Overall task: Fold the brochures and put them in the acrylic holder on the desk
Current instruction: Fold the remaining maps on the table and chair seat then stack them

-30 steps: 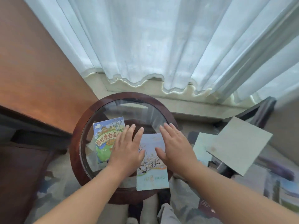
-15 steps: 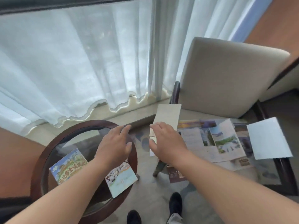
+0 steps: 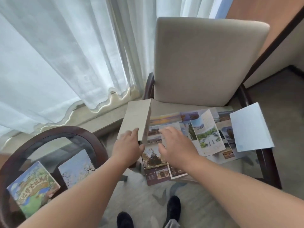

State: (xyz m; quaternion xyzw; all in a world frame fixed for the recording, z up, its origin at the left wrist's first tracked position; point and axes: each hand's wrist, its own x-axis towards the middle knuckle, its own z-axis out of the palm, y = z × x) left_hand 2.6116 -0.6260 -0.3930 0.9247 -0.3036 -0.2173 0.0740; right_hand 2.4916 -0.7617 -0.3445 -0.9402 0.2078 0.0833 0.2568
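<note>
- View has swung right, off the round glass table (image 3: pixel 19 155) and onto the armchair (image 3: pixel 205 63). A second ago both hands pressed flat on the folded pieces on the glass; now both reach over the chair seat.
- Left on the table, near left: cartoon-map brochure (image 3: pixel 32 188) and blossom brochure (image 3: pixel 77 165), both folded, side by side. Judged: those two are done and waiting.
- On the seat: a large unfolded brochure (image 3: pixel 205 135), photo side up, its near edge hanging over the seat front. Its left flap (image 3: pixel 136 119) stands raised, beige back showing; its right panel (image 3: pixel 250 127) lifts up, white.
- Left hand (image 3: pixel 128 145): fingers laid on the flap's lower part, thumb by the corner. Gripped or only touched, cannot tell.
- Right hand (image 3: pixel 176 145): fingers spread, loosely bent, low over the photos, holding nothing.
- Judged: next sheet being started, first fold from the left.
- Acrylic holder and desk: not in view.
- Room: sheer white curtain (image 3: pixel 65 46) far left, patterned carpet (image 3: pixel 205 211), dark shoes (image 3: pixel 173 206) near bottom.
</note>
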